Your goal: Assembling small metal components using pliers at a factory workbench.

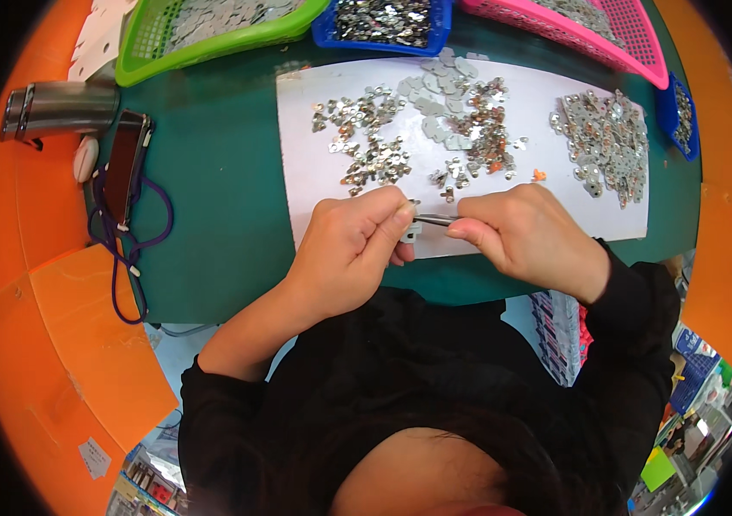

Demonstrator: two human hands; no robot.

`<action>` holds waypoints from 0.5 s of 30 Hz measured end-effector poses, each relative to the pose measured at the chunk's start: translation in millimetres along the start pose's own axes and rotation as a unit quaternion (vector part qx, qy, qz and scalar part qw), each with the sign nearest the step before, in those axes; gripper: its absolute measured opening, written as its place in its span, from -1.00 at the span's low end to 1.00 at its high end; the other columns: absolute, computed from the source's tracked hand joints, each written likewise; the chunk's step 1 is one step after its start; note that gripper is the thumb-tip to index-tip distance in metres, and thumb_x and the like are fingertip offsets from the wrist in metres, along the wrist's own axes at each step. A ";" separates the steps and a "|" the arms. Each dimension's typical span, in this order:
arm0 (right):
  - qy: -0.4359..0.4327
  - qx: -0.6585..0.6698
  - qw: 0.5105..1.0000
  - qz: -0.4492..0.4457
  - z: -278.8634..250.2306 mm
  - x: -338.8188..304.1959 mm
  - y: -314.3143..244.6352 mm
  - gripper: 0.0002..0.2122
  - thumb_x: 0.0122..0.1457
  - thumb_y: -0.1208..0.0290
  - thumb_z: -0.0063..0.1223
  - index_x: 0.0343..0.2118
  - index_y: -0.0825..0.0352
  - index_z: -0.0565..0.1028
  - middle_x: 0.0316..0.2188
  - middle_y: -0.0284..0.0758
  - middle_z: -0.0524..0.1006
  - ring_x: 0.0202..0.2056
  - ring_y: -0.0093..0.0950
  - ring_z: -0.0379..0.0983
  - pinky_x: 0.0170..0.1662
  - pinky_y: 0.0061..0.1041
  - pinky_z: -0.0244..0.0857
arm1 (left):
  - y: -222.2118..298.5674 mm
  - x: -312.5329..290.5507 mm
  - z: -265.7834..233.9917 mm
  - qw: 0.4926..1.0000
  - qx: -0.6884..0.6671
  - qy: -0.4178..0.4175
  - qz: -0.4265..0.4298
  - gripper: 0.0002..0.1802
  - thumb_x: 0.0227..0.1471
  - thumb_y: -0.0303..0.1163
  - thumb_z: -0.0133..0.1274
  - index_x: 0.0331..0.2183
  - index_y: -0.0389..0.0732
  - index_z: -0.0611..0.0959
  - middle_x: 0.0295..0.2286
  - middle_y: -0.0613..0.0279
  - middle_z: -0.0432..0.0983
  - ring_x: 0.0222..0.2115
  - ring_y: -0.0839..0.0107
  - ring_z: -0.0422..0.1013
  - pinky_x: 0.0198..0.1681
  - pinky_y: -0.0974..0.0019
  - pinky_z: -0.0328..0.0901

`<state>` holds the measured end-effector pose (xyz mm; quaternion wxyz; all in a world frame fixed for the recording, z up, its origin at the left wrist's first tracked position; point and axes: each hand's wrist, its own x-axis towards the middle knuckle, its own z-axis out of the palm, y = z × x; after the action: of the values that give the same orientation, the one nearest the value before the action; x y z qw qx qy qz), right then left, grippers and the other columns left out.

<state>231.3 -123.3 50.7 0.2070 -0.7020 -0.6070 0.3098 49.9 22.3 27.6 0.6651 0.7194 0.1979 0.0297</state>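
Note:
My left hand (350,245) is closed, pinching a small flat grey metal plate (411,233) between thumb and fingers. My right hand (531,232) grips slim metal tweezers (436,219), whose tips meet the plate at my left fingertips. Both hands are over the near edge of a white board (314,211). Beyond them lie loose small shiny metal pieces (374,159), a heap of flat grey plates (439,95) and a pile of copper-and-silver pieces (488,129). At the right is a heap of plates with small parts on them (604,142).
Along the far edge stand a green basket (211,52), a blue tray (383,47) and a pink basket (589,53), all holding metal parts. A smaller blue tray (671,112) is at right. At left are a steel flask (69,110) and a phone (125,168) with a purple cord.

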 end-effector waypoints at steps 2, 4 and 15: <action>0.018 0.007 1.000 0.008 2.9 -4.4 4.9 -0.73 0.25 0.25 0.05 -0.51 0.33 0.47 -0.67 -0.11 0.40 -0.56 -0.04 0.37 -0.50 -0.20 0.18 | -3.5 1.7 1.8 1.000 -0.001 -0.004 -0.001 -0.73 0.28 -0.42 -0.10 -0.46 -0.33 0.49 -0.64 0.16 0.51 -0.59 0.41 0.53 -0.49 0.40 0.38; 0.023 0.002 1.000 0.003 2.1 -8.4 9.8 -0.73 0.27 0.31 -0.01 -0.52 0.37 0.43 -0.65 -0.11 0.39 -0.57 -0.06 0.33 -0.49 -0.25 0.18 | -7.0 1.9 2.8 0.999 0.034 0.016 0.027 -0.74 0.28 -0.41 -0.11 -0.43 -0.32 0.53 -0.62 0.19 0.51 -0.57 0.47 0.52 -0.46 0.43 0.36; 0.248 -0.289 0.845 0.376 -36.6 -59.6 67.7 -0.63 0.35 0.08 -0.14 -0.41 0.28 0.51 -0.53 -0.11 0.51 -0.45 -0.08 0.47 -0.44 -0.23 0.27 | -8.1 18.2 -34.9 0.960 0.111 0.249 0.069 -0.90 0.12 -0.48 0.14 -0.36 -0.33 0.61 -0.56 0.23 0.54 -0.55 0.60 0.43 -0.46 0.49 0.29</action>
<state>301.1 -190.6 43.0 0.0061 -0.9578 -0.2871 -0.0097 54.0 61.5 19.8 0.5068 0.7707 0.3090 0.2316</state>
